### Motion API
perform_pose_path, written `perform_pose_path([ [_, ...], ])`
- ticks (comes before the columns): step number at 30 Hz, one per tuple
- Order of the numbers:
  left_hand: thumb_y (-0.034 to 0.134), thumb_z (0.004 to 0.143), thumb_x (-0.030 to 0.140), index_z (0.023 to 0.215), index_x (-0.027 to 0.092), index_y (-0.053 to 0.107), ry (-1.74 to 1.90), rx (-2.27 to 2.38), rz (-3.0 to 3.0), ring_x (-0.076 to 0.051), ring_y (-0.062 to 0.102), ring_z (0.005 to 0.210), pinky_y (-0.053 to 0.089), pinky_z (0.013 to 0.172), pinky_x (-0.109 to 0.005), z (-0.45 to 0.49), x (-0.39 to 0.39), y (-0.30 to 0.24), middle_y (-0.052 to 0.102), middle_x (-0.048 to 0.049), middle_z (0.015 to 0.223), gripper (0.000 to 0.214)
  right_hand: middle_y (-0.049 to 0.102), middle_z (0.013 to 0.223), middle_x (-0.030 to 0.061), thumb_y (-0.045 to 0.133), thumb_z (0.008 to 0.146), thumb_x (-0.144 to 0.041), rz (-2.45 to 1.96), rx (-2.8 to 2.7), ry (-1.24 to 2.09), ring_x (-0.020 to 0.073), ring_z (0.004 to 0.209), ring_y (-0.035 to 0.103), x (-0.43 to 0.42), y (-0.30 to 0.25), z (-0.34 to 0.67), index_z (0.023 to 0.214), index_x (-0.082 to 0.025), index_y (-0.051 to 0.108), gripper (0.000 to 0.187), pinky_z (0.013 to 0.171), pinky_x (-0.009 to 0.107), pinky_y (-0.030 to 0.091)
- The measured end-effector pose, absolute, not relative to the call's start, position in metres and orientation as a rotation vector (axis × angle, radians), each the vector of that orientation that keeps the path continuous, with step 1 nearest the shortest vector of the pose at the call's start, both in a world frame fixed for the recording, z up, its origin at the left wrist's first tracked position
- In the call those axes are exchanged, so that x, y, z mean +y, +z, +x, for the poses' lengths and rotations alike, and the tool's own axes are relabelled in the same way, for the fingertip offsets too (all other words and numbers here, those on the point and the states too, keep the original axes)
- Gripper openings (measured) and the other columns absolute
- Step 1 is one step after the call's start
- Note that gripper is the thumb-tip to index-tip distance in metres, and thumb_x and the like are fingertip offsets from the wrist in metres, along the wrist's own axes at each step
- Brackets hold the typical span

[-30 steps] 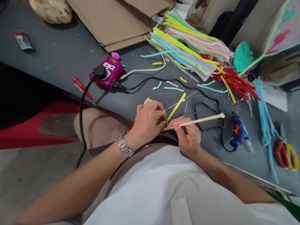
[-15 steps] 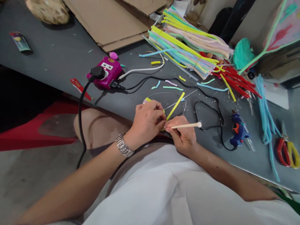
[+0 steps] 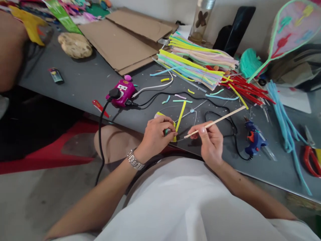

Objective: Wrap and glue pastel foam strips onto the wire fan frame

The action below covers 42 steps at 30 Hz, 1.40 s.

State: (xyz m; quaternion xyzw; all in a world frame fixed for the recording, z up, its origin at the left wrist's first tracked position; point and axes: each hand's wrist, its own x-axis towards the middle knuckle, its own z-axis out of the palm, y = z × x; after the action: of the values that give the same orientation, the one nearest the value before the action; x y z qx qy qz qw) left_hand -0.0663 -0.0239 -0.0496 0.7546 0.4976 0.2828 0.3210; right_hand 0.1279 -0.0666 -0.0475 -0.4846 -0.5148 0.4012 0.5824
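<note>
Head view shows a yellow-edged wire frame (image 3: 175, 137) gripped by the left hand (image 3: 157, 133) at the near edge of the table (image 3: 80, 82). Beside it, the right hand (image 3: 211, 143) pinches a pale stick (image 3: 224, 117); farther right lies a blue glue gun (image 3: 255, 142).

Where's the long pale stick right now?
In the head view, the pale stick is just right of centre, pinched in the right hand, one end toward the left hand, the other above the blue glue gun.
</note>
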Motion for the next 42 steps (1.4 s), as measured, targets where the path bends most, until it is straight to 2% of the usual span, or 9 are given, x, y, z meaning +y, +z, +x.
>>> perform_pose_path([
  [10, 0.073, 0.086, 0.019, 0.080, 0.022, 0.072, 0.876, 1.337, 2.063, -0.022, 0.068, 0.101, 0.045, 0.100, -0.044, -0.068, -0.035, -0.058, 0.073, -0.0031, 0.103, 0.006, 0.072, 0.080, 0.0019, 0.063, 0.099, -0.040, -1.250, -1.183, 0.988, 0.0118, 0.066, 0.065, -0.084, -0.041, 0.161, 0.086, -0.020, 0.070, 0.025, 0.062, 0.025, 0.056],
  [15, 0.071, 0.085, 0.017, 0.078, 0.022, 0.071, 0.880, 1.357, 2.060, -0.022, 0.069, 0.098, 0.046, 0.098, -0.045, -0.065, -0.034, -0.061, 0.073, -0.0029, 0.099, 0.009, 0.073, 0.078, 0.0014, 0.065, 0.097, -0.043, -1.309, -1.175, 1.007, 0.0117, 0.063, 0.065, -0.087, -0.043, 0.169, 0.088, -0.020, 0.068, 0.025, 0.059, 0.024, 0.055],
  [19, 0.066, 0.087, 0.016, 0.084, 0.021, 0.068, 0.892, 1.321, 1.998, -0.020, 0.068, 0.094, 0.050, 0.092, -0.040, -0.067, -0.032, -0.054, 0.073, -0.0025, 0.094, 0.007, 0.071, 0.071, -0.0002, 0.068, 0.095, -0.044, -1.356, -1.200, 0.954, 0.0124, 0.058, 0.065, -0.087, -0.034, 0.184, 0.092, -0.021, 0.067, 0.024, 0.055, 0.024, 0.053],
  [22, 0.061, 0.089, 0.017, 0.094, 0.021, 0.068, 0.939, 1.315, 1.954, -0.018, 0.069, 0.088, 0.054, 0.084, -0.034, -0.072, -0.031, -0.047, 0.075, -0.0025, 0.094, 0.009, 0.070, 0.072, -0.0002, 0.069, 0.093, -0.045, -1.512, -1.301, 0.791, 0.0129, 0.059, 0.065, -0.088, -0.024, 0.209, 0.092, -0.021, 0.069, 0.025, 0.056, 0.025, 0.052],
  [24, 0.060, 0.090, 0.016, 0.097, 0.020, 0.069, 0.980, 1.315, 1.992, -0.018, 0.069, 0.091, 0.055, 0.085, -0.033, -0.075, -0.031, -0.045, 0.075, -0.0035, 0.098, 0.012, 0.071, 0.075, 0.0010, 0.069, 0.092, -0.045, -1.680, -1.395, 0.543, 0.0141, 0.062, 0.066, -0.090, -0.018, 0.233, 0.089, -0.021, 0.071, 0.025, 0.059, 0.026, 0.052],
  [27, 0.063, 0.089, 0.014, 0.092, 0.021, 0.070, 1.034, 1.265, 2.193, -0.019, 0.069, 0.097, 0.053, 0.090, -0.036, -0.077, -0.037, -0.050, 0.075, -0.0045, 0.099, 0.010, 0.073, 0.076, 0.0037, 0.068, 0.089, -0.041, -1.862, -1.518, 0.025, 0.0155, 0.063, 0.066, -0.094, -0.013, 0.271, 0.083, -0.021, 0.069, 0.021, 0.061, 0.027, 0.049],
  [30, 0.067, 0.090, 0.014, 0.089, 0.022, 0.071, 1.047, 1.191, 2.410, -0.019, 0.067, 0.092, 0.052, 0.087, -0.038, -0.078, -0.049, -0.062, 0.074, -0.0042, 0.096, 0.009, 0.072, 0.070, 0.0051, 0.067, 0.086, -0.037, -1.879, -1.565, -0.285, 0.0153, 0.057, 0.063, -0.100, -0.014, 0.305, 0.079, -0.020, 0.067, 0.019, 0.058, 0.027, 0.046],
  [34, 0.072, 0.089, 0.016, 0.093, 0.023, 0.070, 1.110, 1.179, 2.529, -0.020, 0.066, 0.089, 0.051, 0.085, -0.038, -0.075, -0.063, -0.076, 0.074, -0.0039, 0.096, 0.008, 0.070, 0.066, 0.0060, 0.066, 0.082, -0.038, -1.893, -1.563, -0.379, 0.0160, 0.052, 0.060, -0.108, -0.026, 0.331, 0.078, -0.019, 0.067, 0.019, 0.054, 0.028, 0.045],
  [42, 0.077, 0.087, 0.029, 0.088, 0.023, 0.066, 1.159, 1.386, 2.500, -0.024, 0.066, 0.088, 0.047, 0.085, -0.042, -0.060, -0.067, -0.077, 0.073, -0.0032, 0.090, 0.013, 0.071, 0.072, 0.0067, 0.061, 0.085, -0.047, -2.153, -1.499, -0.211, 0.0201, 0.062, 0.062, -0.109, -0.047, 0.350, 0.083, -0.019, 0.071, 0.030, 0.060, 0.030, 0.043],
])
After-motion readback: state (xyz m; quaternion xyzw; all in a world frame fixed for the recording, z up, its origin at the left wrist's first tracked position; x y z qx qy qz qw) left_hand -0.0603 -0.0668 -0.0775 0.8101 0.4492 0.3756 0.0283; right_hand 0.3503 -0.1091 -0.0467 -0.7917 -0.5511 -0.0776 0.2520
